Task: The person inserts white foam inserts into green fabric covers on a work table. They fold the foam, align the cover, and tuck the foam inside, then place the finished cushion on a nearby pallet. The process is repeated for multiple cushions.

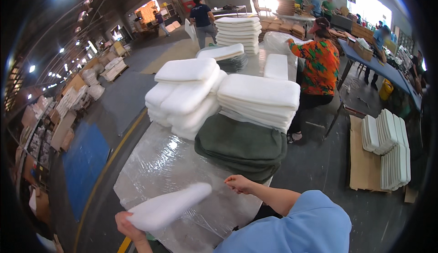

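On the far left, a blue sheet (86, 164) is lying on the floor, and a yellow line (111, 161) is running past it. Nearer the lower edge, the left hand (128, 225) is holding the white pad (166, 211), its grip closing around the pad's near left end. The pad is slanting up to the right over the near part of the tabletop (153, 164), which clear plastic is covering; its far end is blurring, and I cannot tell whether its underside is touching the plastic. Farther along, a left stack of white pads (185, 93) is standing beside a right stack of white pads (258, 98), and a pile of dark green covers (239, 141) is lying just in front of the latter. Below that pile, the right hand (239, 184) is hanging near the pad's far end, apart from it, its grip narrowing to curled fingers. Beyond, at the table's right side, a co-worker in a patterned orange top (318, 63) is leaning over the plastic. On the right, more white pads (396, 161) are standing in rows on cardboard (362, 159).
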### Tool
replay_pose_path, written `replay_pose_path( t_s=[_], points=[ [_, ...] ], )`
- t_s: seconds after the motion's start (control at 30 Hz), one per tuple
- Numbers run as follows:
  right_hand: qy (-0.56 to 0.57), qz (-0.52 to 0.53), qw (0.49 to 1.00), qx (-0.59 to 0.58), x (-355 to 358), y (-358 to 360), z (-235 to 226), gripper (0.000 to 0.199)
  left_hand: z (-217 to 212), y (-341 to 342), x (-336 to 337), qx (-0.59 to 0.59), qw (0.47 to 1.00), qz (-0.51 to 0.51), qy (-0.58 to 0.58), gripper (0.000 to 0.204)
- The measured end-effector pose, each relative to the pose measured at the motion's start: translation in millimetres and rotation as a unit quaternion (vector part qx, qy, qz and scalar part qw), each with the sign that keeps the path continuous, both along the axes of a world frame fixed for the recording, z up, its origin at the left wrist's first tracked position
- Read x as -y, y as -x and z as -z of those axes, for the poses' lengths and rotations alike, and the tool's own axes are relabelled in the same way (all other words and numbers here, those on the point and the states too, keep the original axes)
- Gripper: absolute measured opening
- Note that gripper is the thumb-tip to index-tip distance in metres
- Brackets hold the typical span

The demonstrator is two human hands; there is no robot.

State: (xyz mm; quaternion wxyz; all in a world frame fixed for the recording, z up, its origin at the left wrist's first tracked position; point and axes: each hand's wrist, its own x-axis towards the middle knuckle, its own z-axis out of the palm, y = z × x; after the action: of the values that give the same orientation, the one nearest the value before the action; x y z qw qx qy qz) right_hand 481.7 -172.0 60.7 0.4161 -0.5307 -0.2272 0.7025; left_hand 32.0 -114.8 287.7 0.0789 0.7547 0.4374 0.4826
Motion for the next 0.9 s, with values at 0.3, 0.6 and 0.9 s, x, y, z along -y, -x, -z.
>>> replay_pose_path(
  t_s=[0.3, 0.6, 0.9],
  points=[
    [-0.044, -0.217, 0.972, 0.076, -89.7, 72.6, 16.1, 0.102, 88.8, 62.5, 14.2, 0.345, 0.804, -0.454, 0.167, 0.058],
    [-0.077, -0.351, 0.919, 0.163, -189.3, 159.2, 5.0, 0.091, 182.0, 21.8, 86.5, 0.255, 0.804, -0.359, 0.400, 0.049],
    [-0.005, -0.263, 0.960, 0.101, -179.6, 118.7, 45.4, 0.033, 210.9, 16.3, 120.4, 0.227, 0.766, -0.309, 0.516, 0.045]
  ],
)
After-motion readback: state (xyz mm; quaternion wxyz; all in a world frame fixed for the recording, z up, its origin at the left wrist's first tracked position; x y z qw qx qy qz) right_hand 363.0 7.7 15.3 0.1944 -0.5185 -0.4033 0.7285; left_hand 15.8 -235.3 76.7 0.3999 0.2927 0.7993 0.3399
